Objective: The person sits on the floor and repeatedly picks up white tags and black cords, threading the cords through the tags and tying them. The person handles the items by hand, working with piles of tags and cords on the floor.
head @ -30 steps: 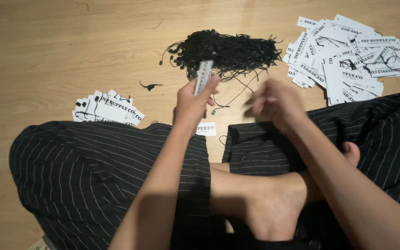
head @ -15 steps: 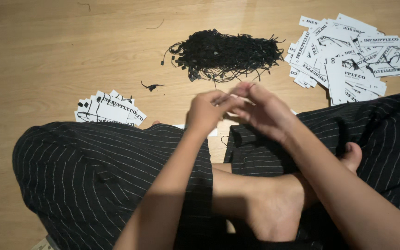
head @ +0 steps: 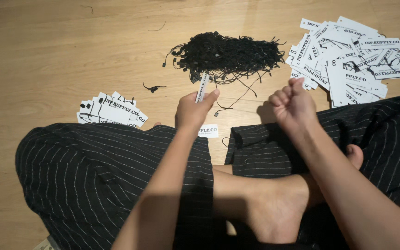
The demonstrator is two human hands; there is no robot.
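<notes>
My left hand (head: 191, 112) pinches a narrow white paper tag (head: 202, 88) edge-on, just in front of a heap of black strings (head: 230, 54) on the wooden floor. A thin black string (head: 237, 99) runs from near the tag toward my right hand (head: 292, 104), whose fingers are curled closed; whether it grips the string's end I cannot tell. Both hands hover above my crossed legs in black pinstriped trousers (head: 93, 176).
A small stack of white tags with strings (head: 111, 111) lies left of my knee. A large spread of loose white tags (head: 348, 65) covers the floor at the right. One tag (head: 208, 131) lies by my left wrist. My bare foot (head: 274, 208) rests below.
Half a second ago my hands were together at the tag. They have now drawn apart, the right hand moving right, the left lifting the tag upright.
</notes>
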